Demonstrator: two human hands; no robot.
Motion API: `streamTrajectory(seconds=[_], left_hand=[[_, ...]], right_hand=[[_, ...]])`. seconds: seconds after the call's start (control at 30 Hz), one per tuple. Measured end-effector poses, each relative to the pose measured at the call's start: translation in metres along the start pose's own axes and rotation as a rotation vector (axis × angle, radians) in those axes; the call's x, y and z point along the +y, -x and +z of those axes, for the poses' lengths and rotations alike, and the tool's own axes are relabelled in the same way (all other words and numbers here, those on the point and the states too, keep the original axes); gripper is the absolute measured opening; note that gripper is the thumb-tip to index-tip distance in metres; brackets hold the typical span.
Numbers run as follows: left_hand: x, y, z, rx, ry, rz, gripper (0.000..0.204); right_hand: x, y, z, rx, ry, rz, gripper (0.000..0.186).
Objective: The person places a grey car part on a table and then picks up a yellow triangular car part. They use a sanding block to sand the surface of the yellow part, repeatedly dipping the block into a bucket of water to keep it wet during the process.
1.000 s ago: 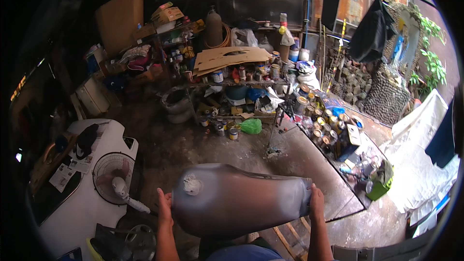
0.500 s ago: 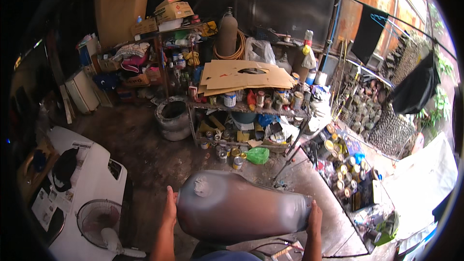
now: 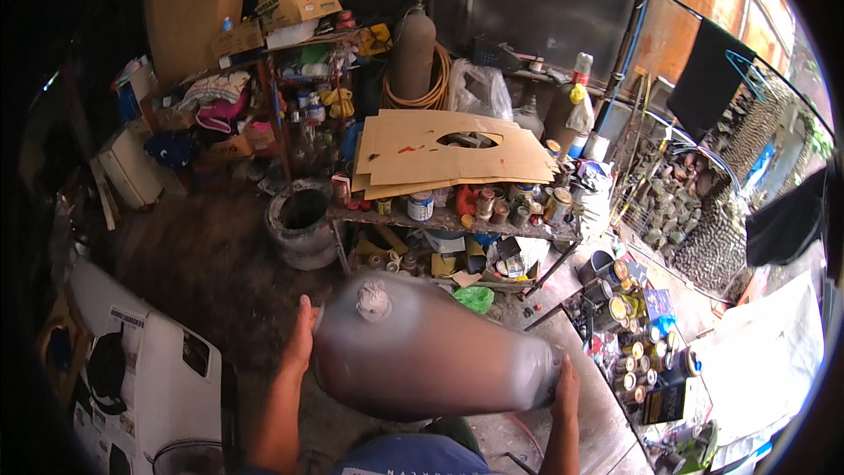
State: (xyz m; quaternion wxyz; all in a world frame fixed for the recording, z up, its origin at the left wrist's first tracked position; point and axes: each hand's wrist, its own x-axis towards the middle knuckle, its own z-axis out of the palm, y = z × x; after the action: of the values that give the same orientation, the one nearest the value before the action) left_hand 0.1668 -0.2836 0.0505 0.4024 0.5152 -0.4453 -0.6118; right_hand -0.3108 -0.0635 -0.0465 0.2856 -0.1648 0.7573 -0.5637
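Blue shirt (image 3: 400,452) with pale lettering (image 3: 437,472)

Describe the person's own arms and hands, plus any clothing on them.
The left hand and right hand are ungloved. Both forearms are bare, with no sleeve, watch or band visible. A blue shirt with pale print shows at the lower edge.

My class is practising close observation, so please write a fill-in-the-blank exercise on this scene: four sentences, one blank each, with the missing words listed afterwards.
The narrower end of the rounded piece is at the person's ____.
Its rough pale patch lies nearer the ____.
The flat stacked sheets on the shelf are made of ____.
The crumpled plastic bag low by the shelf is coloured ____.

Missing words: right hand; left hand; cardboard; green.
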Motion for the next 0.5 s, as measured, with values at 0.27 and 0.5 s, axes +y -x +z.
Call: streamTrajectory(seconds=[0.27,0.5], left_hand=[[0.048,-0.105,0.005,0.155,-0.066,-0.018,0.093],[0.067,-0.237,-0.024,-0.093,-0.084,-0.072,0.091]], right_hand=[[-0.051,-0.105,0.109,-0.014,0.073,0.058,0.053],[-0.103,-0.106,0.166,0.137,-0.004,0.177,0.048]])
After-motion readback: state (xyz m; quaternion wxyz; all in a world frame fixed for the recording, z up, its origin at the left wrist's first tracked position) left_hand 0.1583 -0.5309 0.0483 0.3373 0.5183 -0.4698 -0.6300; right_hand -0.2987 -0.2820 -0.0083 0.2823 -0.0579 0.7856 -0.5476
